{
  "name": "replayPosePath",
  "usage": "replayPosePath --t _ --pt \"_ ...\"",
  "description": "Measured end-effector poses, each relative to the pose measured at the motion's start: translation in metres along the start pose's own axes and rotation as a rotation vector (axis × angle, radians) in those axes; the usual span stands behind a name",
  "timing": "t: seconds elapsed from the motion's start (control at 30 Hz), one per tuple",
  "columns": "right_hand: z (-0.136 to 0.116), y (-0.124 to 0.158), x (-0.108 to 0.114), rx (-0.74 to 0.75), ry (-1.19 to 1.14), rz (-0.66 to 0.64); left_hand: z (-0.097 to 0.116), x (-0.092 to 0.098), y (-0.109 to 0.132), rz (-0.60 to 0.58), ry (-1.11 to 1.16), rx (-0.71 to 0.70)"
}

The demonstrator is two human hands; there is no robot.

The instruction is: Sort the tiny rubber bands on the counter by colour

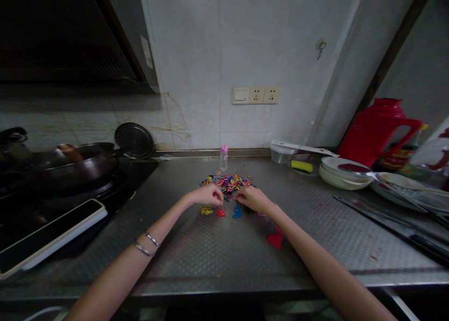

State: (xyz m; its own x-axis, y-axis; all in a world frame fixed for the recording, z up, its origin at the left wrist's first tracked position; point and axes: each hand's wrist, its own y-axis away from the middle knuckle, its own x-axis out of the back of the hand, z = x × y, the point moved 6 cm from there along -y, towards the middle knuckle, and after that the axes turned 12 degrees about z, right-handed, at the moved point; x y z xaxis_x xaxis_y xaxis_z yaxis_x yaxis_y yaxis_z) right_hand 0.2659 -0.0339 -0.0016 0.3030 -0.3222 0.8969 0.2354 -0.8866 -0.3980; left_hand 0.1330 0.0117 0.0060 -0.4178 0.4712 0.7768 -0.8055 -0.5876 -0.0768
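A heap of small coloured bands [229,183], like little hair ties, lies on the metal counter. My left hand [208,195] is at the heap's near left edge, its thumb and fingertips closed together; whatever they pinch is too small to make out. At the near right edge, my right hand [254,198] has its fingers pinched, with a speck of pink at the tips that I cannot name for certain. In front of the hands lie sorted little piles: yellow bands [206,210], red bands [221,212] and blue bands [237,212]. Dark and pink bits are partly hidden under my right hand.
Behind the heap stands a small pink-capped bottle [223,158]. A red heart-shaped piece [275,239] lies by my right forearm. Stacked bowls [345,183], a knife [386,225] and a red thermos [375,129] are right; a wok [77,169] and phone-like slab [52,234] are left.
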Motion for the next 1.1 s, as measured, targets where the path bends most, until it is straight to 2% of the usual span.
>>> replayPosePath --t 0.2,0.47,0.9,0.97,1.1 --pt "0.016 -0.002 0.000 -0.100 -0.044 -0.020 -0.006 0.003 -0.003 0.078 0.009 -0.007" --pt "0.053 -0.004 0.015 -0.138 -0.360 -0.038 -0.010 0.004 -0.009 0.217 -0.034 -0.030" --pt "0.062 -0.004 0.016 -0.158 -0.326 0.048 -0.019 0.002 -0.011 0.272 -0.037 0.003" --pt "0.067 -0.002 0.016 -0.176 -0.334 0.003 -0.020 0.002 -0.012 0.275 -0.045 0.010" --pt "0.075 0.007 0.015 -0.228 -0.392 -0.200 -0.020 0.003 -0.011 0.292 -0.073 0.021"
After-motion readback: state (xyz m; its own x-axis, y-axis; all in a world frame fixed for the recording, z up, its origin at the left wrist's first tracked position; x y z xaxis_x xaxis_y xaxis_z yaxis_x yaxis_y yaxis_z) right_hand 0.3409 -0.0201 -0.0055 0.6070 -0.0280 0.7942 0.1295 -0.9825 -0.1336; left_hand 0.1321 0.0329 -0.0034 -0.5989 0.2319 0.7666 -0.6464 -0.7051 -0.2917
